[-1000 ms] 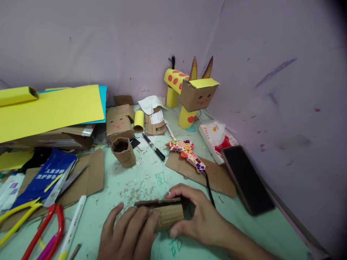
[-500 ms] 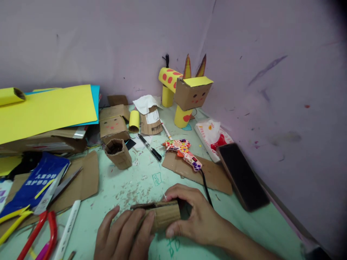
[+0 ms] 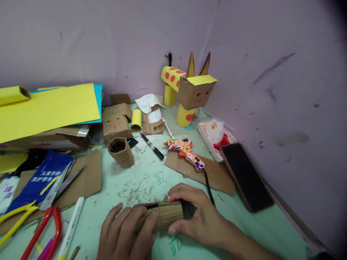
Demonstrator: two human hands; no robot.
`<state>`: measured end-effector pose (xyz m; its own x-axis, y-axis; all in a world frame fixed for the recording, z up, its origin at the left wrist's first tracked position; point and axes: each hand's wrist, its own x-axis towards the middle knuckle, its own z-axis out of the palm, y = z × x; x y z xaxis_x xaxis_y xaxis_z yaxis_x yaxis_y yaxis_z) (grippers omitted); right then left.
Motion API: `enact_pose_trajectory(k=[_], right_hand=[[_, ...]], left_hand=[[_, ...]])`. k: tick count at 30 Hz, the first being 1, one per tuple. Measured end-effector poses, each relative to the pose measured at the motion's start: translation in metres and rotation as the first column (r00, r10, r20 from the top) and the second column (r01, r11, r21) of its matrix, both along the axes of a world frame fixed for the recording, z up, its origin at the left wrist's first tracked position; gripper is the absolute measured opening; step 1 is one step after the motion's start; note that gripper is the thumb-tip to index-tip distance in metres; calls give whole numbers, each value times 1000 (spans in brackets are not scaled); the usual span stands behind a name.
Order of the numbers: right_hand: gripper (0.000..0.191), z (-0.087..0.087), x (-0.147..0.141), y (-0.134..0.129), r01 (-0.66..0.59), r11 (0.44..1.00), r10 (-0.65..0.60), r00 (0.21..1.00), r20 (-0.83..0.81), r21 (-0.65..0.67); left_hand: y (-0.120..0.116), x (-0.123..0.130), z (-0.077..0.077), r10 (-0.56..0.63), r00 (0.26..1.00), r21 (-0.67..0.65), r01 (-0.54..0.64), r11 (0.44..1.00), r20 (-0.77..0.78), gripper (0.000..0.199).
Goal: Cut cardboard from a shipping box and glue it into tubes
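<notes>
A rolled cardboard tube lies on its side close to the table's front, with a seam or gap along its top. My left hand covers its left end, fingers curled over it. At the right end, my right hand grips the tube between thumb and fingers. A thin white strand shows by the right fingertips. Beyond the hands, a flower-patterned hot glue gun rests on a flat cardboard strip. Another cardboard tube stands upright to the left.
Red-handled scissors, a white marker and a blue packet lie left. Yellow sheets are stacked behind. A spotted cardboard animal stands at the back. A phone leans on a tissue pack at right.
The whole view has shifted slightly, so everything sits a little further right. Both hands keep their hold on the cardboard tube, which looks almost unchanged.
</notes>
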<state>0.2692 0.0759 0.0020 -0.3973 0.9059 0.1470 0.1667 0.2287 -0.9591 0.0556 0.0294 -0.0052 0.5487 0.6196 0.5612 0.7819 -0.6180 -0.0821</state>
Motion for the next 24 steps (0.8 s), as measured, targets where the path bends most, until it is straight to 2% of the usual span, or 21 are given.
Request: enact_pose_trajectory(k=[3,6,8,11,13,16,19,21,24], right_hand=[[47,0,0,-1,-5,1000,5,1000,17,-3],[44,-1,0,-2,1,1000,-1,999,38,5],[41,-3,1,-2,1,1000,-1,999,42,17],[38,-6,2,-4,0,999,-1,999,33,37],[38,-8,2,-4,12,998,-14,999,32,58],[37,-9,2,-5,28,996,-30,999,30,87],[35,-9,2,-5,18,996,-21,999,27,93],[34,-8,2,-4,18,996,-21,999,31,90],[34,-9,2,-5,17,995,-21,999,36,103]], left_hand=[[-3,-5,3,78,991,-71,-70,995,110,24],[-8,-12,10,280,921,-234,-219,947,272,22],[-11,-14,15,438,822,-396,-288,872,365,19],[-13,-10,19,591,633,-624,-211,753,499,17],[-13,-6,19,600,577,-675,-111,729,554,24],[-11,-3,17,494,643,-655,14,756,585,38],[-8,-5,17,422,675,-641,98,761,605,37],[-7,-6,18,436,662,-663,126,738,610,30],[-5,-6,19,519,611,-734,159,660,598,20]])
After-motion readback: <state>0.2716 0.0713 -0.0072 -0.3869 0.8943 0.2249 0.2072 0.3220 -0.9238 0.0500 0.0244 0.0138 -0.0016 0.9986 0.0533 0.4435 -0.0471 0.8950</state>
